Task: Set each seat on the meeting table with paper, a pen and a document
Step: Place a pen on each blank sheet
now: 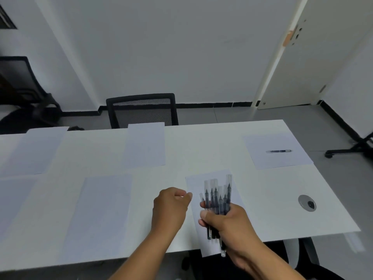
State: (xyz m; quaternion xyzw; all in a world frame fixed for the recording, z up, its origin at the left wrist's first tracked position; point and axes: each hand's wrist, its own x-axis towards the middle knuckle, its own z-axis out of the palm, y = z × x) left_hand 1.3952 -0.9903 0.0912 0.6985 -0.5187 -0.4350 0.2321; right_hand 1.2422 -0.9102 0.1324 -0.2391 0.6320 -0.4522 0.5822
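Observation:
My right hand point(228, 221) grips a bundle of several capped pens point(217, 197), tips up, above a sheet of paper point(193, 184) at the table's near edge. My left hand point(170, 205) hovers just left of the bundle with its fingers curled and nothing visible in them. One pen point(278, 151) lies on the sheet point(276, 156) at the far right seat. More sheets lie at the near left point(101, 215), the far middle point(146, 144) and the far left point(34, 150).
The white meeting table point(282, 199) has a round cable port point(307, 203) near its right end. A black mesh chair point(142, 110) stands behind the far middle seat, another chair point(20, 91) at the far left. A door point(314, 57) is at the back right.

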